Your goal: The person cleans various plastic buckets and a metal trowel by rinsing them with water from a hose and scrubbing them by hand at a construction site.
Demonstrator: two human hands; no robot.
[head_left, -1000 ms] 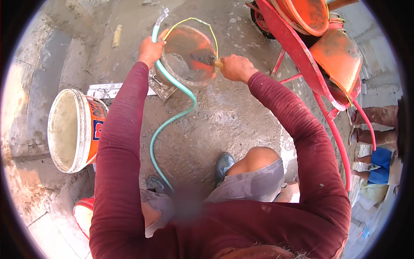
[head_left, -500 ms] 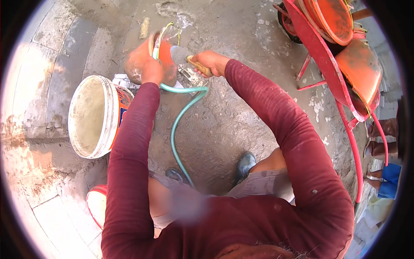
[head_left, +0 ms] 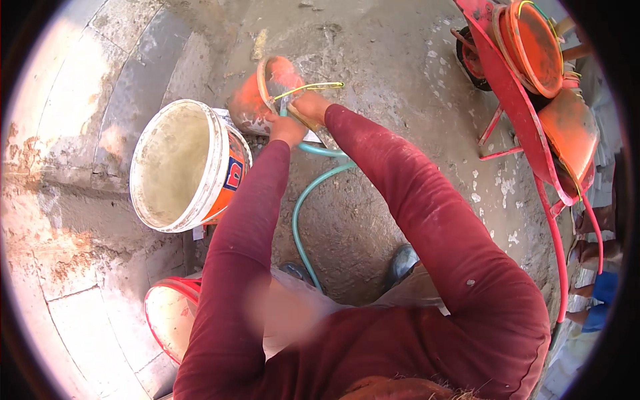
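Observation:
An orange rubber bucket [head_left: 245, 103] lies tipped on the wet ground, its mouth facing right. A thin yellow-green handle [head_left: 320, 86] sticks out from its rim. My left hand [head_left: 288, 129] is closed around the end of a green hose [head_left: 303, 233] at the bucket's mouth. My right hand [head_left: 311, 108] is closed on the wooden handle of a trowel [head_left: 305, 120], right beside my left hand. The trowel's blade is mostly hidden at the bucket's mouth.
Left of my arm stands a large white-rimmed bucket [head_left: 217, 180] holding greyish liquid. A red-rimmed container [head_left: 163, 293] is nearer. At right, a red wheelbarrow [head_left: 507, 100] carries orange buckets [head_left: 537, 50]. Other people's legs [head_left: 587, 290] show at the far right edge.
My right hand has brought the trowel left to the bucket's mouth, close to my left hand. The bucket's handle has swung over to the right. The whole view has shifted.

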